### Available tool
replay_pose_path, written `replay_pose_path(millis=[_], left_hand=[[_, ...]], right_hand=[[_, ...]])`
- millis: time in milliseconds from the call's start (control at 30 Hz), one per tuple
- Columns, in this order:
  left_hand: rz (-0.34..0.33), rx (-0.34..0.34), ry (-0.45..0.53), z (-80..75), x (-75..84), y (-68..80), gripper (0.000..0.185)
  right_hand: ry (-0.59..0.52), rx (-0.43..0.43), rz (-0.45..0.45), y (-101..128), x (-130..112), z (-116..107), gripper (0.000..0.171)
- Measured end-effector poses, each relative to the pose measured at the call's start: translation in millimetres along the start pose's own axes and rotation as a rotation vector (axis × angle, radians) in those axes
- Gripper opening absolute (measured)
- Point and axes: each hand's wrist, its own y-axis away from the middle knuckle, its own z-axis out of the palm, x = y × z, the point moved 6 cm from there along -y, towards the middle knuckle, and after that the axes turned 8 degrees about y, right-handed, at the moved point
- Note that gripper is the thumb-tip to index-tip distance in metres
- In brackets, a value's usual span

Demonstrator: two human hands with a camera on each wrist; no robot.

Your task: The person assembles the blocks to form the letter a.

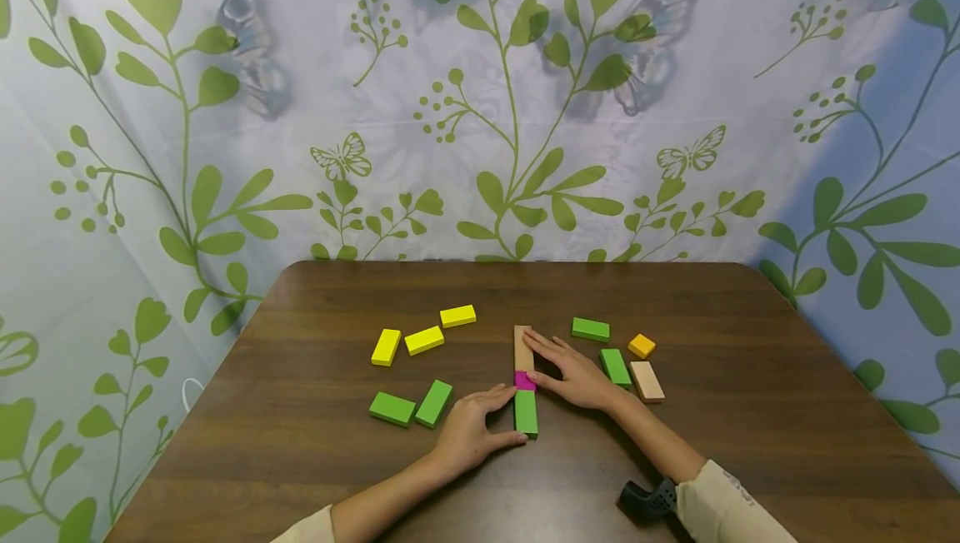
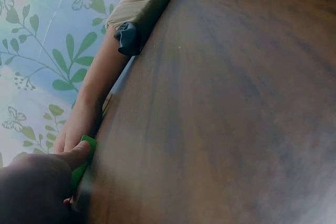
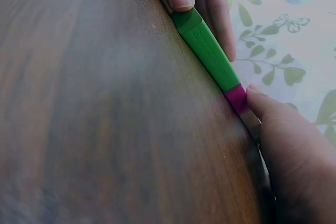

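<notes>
No writing legible anywhere. Green block (image 1: 526,412), magenta block (image 1: 524,381), tan block (image 1: 522,349) end to end, long axis near-to-far. Left hand (image 1: 468,433) pinching the green block between curled thumb and fingers; right hand (image 1: 573,375) flat, fingers straight against the magenta block.

The head view is bright and evenly lit. The light is soft, so the blocks and hands cast only small, faint shadows on the table (image 1: 315,460). The leafy cloth (image 1: 150,151) behind looks a bit washed out, with a bluish shade on the right side. The picture bends near its edges, and the table's corners look rounded.

Both wrist views are darker. The left hand (image 2: 31,187) is a dark, blurry shape up close. The tabletop there is smeared and soft. In the right wrist view the green block (image 3: 207,51) is fairly sharp, but the near wood is blurry, maybe because it is too close.
</notes>
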Motion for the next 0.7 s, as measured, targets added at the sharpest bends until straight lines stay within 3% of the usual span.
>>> replay_pose_path(millis=[700], left_hand=[[0.045, 0.043, -0.039, 0.5, 1.5, 0.8, 0.065]], right_hand=[[0.002, -0.007, 0.006, 0.5, 2.1, 1.0, 0.063]])
